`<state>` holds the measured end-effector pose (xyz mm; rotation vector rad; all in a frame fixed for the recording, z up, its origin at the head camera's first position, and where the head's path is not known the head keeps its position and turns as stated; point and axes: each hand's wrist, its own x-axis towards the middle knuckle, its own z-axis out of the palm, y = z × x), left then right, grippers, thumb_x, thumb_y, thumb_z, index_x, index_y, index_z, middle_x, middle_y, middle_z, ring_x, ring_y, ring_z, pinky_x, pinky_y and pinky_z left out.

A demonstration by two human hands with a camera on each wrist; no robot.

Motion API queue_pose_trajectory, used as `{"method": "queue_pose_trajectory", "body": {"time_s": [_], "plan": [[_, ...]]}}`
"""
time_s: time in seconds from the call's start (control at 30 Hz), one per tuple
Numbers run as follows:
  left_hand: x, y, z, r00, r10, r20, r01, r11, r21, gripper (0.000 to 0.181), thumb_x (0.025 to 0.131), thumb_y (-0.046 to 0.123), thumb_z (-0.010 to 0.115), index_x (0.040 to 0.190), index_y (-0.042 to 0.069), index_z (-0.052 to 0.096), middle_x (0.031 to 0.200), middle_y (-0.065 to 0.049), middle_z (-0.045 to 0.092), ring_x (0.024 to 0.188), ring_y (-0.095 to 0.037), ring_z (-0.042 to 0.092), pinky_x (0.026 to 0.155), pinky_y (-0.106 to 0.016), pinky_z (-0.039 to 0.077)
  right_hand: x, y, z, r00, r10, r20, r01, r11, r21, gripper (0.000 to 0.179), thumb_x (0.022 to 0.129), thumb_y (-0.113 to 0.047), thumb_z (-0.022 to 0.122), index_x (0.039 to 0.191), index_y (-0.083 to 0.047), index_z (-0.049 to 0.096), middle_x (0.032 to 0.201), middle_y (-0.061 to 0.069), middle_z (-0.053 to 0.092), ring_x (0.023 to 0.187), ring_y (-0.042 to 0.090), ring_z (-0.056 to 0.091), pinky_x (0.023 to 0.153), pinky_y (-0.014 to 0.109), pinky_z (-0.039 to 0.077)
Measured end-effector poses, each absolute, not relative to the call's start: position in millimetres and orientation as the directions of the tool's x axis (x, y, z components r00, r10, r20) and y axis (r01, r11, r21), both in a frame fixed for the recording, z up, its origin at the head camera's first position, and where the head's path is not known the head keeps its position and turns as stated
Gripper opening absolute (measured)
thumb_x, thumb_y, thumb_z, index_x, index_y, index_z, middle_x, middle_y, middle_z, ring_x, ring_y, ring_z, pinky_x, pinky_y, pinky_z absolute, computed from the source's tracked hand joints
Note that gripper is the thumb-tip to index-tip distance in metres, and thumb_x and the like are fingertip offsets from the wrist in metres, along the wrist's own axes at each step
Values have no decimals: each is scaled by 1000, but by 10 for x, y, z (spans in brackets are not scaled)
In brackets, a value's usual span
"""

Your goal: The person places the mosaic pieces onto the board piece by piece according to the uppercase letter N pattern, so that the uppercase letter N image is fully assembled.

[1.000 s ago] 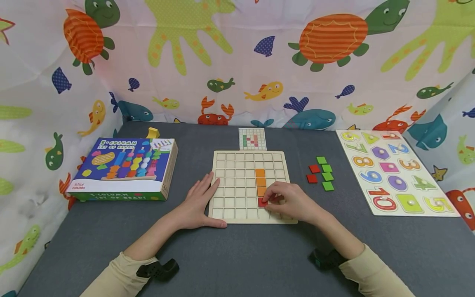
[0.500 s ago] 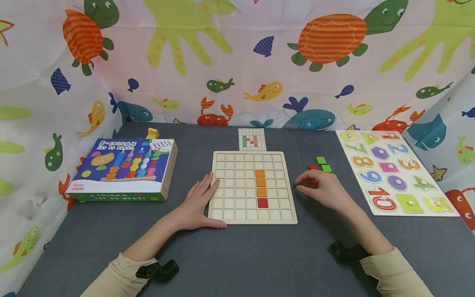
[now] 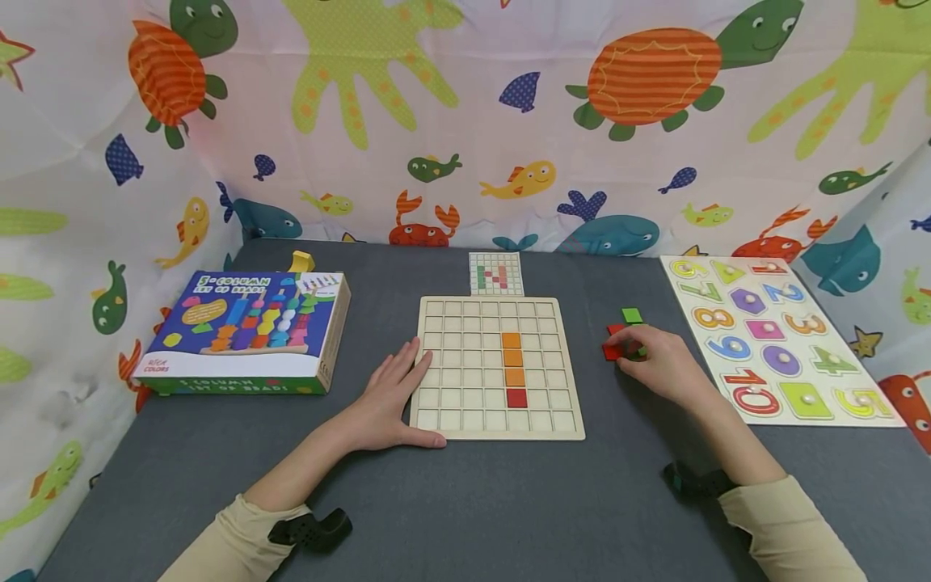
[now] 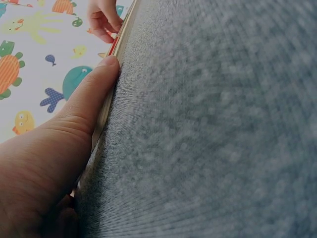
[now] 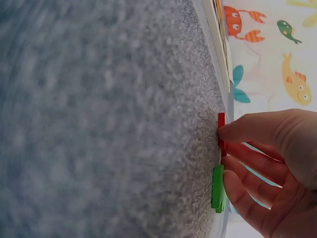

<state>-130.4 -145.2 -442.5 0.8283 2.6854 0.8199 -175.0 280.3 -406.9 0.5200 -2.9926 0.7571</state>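
Observation:
My left hand (image 3: 389, 404) rests with spread fingers on the left edge of a wooden grid board (image 3: 444, 420), thumb along its near edge. The left wrist view shows the thumb (image 4: 94, 91) against the board's side. Three orange tiles (image 3: 512, 358) and a red tile (image 3: 516, 398) below them form a column on the board. Right of it, my right hand (image 3: 665, 364) pinches a red square tile (image 5: 221, 130) between thumb and fingers, low at the table. Another red tile (image 3: 615, 329) and several green tiles (image 3: 631, 315) lie beside it, partly hidden by the hand.
A pattern card (image 3: 496, 273) lies beyond the board. On the left is a boxed bead set (image 3: 243, 331), with a yellow block (image 3: 301, 261) behind it. A number-and-shape puzzle board (image 3: 771, 339) lies at the right. A printed cloth (image 3: 465, 105) walls the back and sides.
My right hand has let go of the red tile on the board and moved right to the loose tiles, its fingers now at a red one. The left hand stays put.

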Motion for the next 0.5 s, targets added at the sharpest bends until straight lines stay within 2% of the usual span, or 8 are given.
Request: {"method": "queue_pose_trajectory", "body": {"time_s": [0.27, 0.5], "plan": [[-1308, -1449, -4420, -816, 577, -35, 456, 679, 576, 122, 72, 64, 76, 157, 6, 11, 163, -12, -6, 148, -27, -7, 115, -52, -1, -1742, 2766, -4084, -939, -317, 132, -341, 817, -465, 24, 83, -10, 77, 106, -7, 71, 96, 9, 68, 80, 22, 60, 70, 39, 47], [-1308, -1452, -4417, -815, 579, -34, 456, 677, 578, 122, 72, 64, 76, 157, 7, 10, 163, -12, -7, 148, -28, -7, 115, -52, -1, -1713, 2568, -4031, -939, -331, 97, -329, 775, -540, 26, 84, -14, 77, 109, -9, 70, 99, 6, 68, 83, 20, 60, 72, 37, 50]]}}
